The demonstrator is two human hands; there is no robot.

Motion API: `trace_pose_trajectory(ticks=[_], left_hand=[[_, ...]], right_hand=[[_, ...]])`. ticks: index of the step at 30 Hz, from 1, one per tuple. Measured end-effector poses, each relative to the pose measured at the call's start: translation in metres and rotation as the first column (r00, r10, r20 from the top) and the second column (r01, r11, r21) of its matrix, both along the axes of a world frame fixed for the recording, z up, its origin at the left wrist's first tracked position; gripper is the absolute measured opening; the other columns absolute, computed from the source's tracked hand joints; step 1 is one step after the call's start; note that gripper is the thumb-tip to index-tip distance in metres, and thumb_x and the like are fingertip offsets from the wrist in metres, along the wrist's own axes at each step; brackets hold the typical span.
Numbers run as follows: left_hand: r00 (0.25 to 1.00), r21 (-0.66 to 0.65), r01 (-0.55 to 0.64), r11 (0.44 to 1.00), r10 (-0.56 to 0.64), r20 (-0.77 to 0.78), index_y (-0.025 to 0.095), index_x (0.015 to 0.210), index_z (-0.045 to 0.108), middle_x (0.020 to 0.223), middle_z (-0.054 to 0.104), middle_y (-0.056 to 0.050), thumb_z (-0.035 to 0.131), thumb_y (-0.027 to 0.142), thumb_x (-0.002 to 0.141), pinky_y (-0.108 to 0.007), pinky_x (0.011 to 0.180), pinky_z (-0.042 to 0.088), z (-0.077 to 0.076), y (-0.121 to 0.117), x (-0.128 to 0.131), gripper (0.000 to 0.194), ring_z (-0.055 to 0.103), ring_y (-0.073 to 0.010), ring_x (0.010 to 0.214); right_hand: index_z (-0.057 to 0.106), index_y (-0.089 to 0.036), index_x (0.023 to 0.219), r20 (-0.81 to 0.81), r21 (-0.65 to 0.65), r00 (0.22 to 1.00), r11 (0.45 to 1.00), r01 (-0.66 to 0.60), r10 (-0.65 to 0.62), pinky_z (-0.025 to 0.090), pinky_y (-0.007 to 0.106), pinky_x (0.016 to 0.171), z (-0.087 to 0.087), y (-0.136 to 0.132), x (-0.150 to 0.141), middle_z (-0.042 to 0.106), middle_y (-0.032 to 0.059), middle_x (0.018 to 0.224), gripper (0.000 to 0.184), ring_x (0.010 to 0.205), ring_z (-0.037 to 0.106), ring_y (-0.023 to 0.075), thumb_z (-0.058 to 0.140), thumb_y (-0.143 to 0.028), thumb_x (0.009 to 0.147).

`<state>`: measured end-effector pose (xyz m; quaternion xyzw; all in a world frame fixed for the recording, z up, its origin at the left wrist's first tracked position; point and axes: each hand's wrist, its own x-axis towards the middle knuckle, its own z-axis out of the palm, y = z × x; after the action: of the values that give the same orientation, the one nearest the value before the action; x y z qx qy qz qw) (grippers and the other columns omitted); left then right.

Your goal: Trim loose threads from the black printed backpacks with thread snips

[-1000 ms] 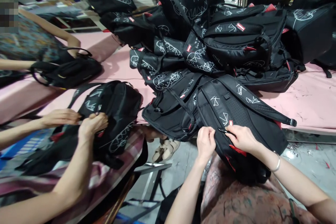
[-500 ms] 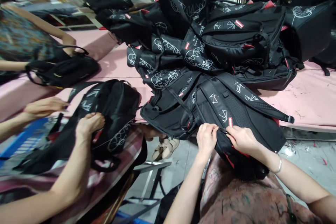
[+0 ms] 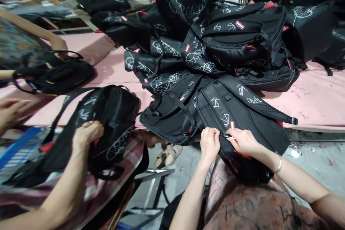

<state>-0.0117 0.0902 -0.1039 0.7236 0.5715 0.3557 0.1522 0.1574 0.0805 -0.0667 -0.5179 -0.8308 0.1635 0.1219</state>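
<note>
A black backpack (image 3: 258, 125) with white scribbled drawings and red trim leans from the table edge down onto my lap, its straps facing up. My left hand (image 3: 210, 144) is closed in a pinch on the backpack's edge, near the lower end of one strap. Close beside it, my right hand (image 3: 244, 141) is closed around small thread snips (image 3: 226, 136), whose dark, pointed tips reach toward my left fingers. Just above the snips, a small red and white label (image 3: 232, 124) sits on the strap. Whatever lies between my left fingertips is too small to make out.
Several more black backpacks (image 3: 242, 48) are heaped on the pink table (image 3: 309, 97), with thread scraps on its right side. At left, a co-worker's hand (image 3: 87, 134) grips another backpack (image 3: 115, 115). A second person holds a black bag (image 3: 64, 75) farther back.
My hands have stayed at the same part of the backpack; the snips first came nearer my left fingers, then drew slightly back. The neighbour's far hand has pulled away leftward from their backpack.
</note>
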Motion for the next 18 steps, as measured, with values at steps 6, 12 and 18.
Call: trace_pose_trajectory(ticks=[6,12,18], left_hand=[[0.993,-0.024,0.005,1.0,-0.002,0.122,0.019,0.069,0.051,0.069,0.048,-0.002,0.043,0.023,0.083,-0.031,0.068,0.038,0.005,-0.001,0.0,0.017,0.046,-0.0172,0.071],[0.922,-0.076,0.18,0.981,-0.141,0.362,0.018,0.049,0.042,0.054,0.044,-0.001,0.029,0.034,0.09,-0.027,0.057,0.043,0.015,-0.009,-0.022,0.046,0.047,-0.0125,0.056],[0.959,-0.089,0.102,0.991,-0.075,0.272,0.02,0.087,0.064,0.081,0.059,-0.004,0.054,0.033,0.08,-0.027,0.065,0.044,0.008,-0.012,-0.022,0.018,0.054,-0.014,0.073]], right_hand=[[0.057,-0.021,0.099,-0.094,-0.028,0.996,1.0,-0.014,0.011,0.04,0.023,0.069,-0.001,0.003,0.004,0.065,0.0046,0.088,0.017,0.081,0.06,0.0152,0.045,-0.024,0.087],[0.057,-0.021,0.1,-0.045,-0.045,0.999,0.999,0.013,-0.015,0.039,0.023,0.067,0.003,-0.013,0.016,0.065,0.0046,0.089,0.02,0.081,0.06,0.0156,0.043,-0.028,0.088],[0.057,-0.019,0.098,0.075,-0.003,0.997,1.0,0.014,-0.014,0.033,0.022,0.056,0.013,-0.03,0.02,0.063,0.0053,0.08,0.026,0.069,0.059,0.0138,0.036,-0.032,0.091]])
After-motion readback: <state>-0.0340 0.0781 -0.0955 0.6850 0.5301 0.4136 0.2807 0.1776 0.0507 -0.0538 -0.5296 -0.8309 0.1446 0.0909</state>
